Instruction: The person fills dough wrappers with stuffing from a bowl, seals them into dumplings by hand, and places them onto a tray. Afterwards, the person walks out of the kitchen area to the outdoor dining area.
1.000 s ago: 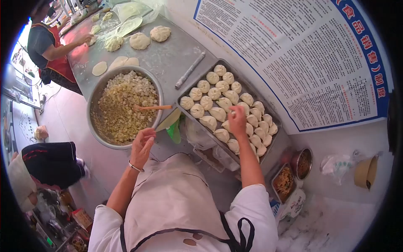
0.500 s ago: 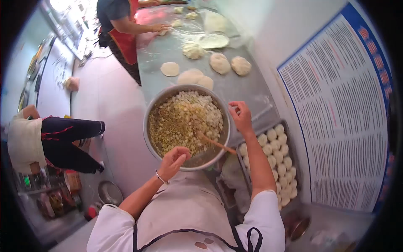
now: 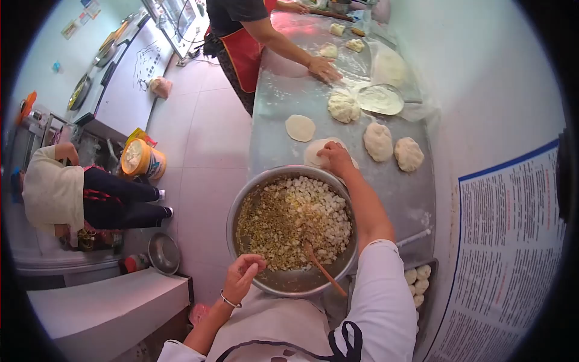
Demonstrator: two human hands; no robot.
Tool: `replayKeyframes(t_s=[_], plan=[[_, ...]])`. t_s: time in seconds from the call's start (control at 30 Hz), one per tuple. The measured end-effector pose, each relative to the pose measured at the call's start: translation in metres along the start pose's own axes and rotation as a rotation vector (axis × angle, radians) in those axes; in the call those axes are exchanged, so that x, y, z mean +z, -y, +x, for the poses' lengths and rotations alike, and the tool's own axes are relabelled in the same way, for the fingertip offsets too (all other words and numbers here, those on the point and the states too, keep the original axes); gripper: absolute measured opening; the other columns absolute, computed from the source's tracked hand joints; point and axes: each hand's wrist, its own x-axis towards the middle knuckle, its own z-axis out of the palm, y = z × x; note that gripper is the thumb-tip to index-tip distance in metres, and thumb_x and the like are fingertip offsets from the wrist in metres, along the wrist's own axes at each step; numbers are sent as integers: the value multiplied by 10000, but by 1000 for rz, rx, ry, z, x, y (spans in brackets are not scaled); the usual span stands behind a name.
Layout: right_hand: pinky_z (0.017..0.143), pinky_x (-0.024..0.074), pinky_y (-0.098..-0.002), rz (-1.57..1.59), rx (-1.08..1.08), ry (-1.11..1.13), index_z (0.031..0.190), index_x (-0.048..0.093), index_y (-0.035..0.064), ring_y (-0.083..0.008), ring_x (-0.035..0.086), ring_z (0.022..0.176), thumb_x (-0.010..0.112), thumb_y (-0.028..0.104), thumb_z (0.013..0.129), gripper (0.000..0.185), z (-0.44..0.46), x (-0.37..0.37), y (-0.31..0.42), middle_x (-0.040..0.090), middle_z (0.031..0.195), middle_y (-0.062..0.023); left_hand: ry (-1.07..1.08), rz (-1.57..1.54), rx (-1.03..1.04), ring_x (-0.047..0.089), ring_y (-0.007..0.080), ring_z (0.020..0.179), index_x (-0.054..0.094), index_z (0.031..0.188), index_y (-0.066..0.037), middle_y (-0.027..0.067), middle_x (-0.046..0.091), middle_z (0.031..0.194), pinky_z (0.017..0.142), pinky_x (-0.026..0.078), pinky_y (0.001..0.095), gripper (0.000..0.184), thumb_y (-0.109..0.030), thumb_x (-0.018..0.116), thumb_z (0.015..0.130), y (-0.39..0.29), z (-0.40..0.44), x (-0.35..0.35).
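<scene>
My right hand [image 3: 336,158] reaches past the far rim of the bowl, its bent fingers pinching a thin dough round [image 3: 315,154] on the metal table. Part of that dough lies hidden under the hand. Close to me stands the big metal bowl [image 3: 231,232], holding a chopped filling [image 3: 289,223], brownish-green on the left and pale chunks on the right. A wooden spoon [image 3: 325,271] leans in it, handle toward me. Over the bowl's near-left rim hovers my left hand [image 3: 242,279], fingers loosely curled, thumb a little apart, nothing visible in it.
Another dough round [image 3: 300,128] lies left of the first. Dough lumps [image 3: 378,142] and a flour dish [image 3: 380,99] sit farther right. A co-worker's hand [image 3: 324,69] rests on the floured table [image 3: 274,108]. A tray of dough balls [image 3: 419,280] is at right; another person stands left.
My right hand has moved from the bowl's right side to the dough rounds beyond it. My left hand has shifted slightly off the filling toward the rim. The view has swung.
</scene>
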Motion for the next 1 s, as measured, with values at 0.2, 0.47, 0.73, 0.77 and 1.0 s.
replayKeyframes(t_s=[0.2,0.47,0.73,0.77,1.0], plan=[[889,503,-363,363,94,-52,925,716,91,-219,603,1040,697,191,855,123,15,15,-17,665,1008,-37,-80,4,-39,646,154,968,593,1153,15,88,673,1049,896,519,300,192,-102,537,1011,-3,1,3],[858,483,-325,1925,346,-513,1076,616,54,-148,604,961,476,215,1025,220,18,-34,-13,641,975,-19,89,63,-21,654,180,1017,590,1177,1,95,669,1067,915,537,338,249,-187,554,1017,-9,36,10],[926,447,-371,922,-7,94,1141,615,80,-241,585,1045,584,222,930,256,-127,-98,209,630,1030,-84,443,-930,-529,576,360,1219,484,1371,-26,226,562,1345,969,522,520,640,-540,430,992,-34,120,34],[908,451,-378,740,42,-83,1093,627,86,-242,593,1035,600,234,913,235,-153,-87,220,642,1026,-87,560,-1006,-563,584,358,1212,494,1368,-25,224,565,1344,967,527,517,611,-506,459,991,-12,136,18],[865,431,-412,-352,552,-191,928,657,114,-259,592,966,688,289,816,210,-311,-3,244,674,947,-65,447,-492,-603,631,344,1131,500,1354,-22,179,623,1266,973,532,520,470,-125,614,911,47,153,-40]])
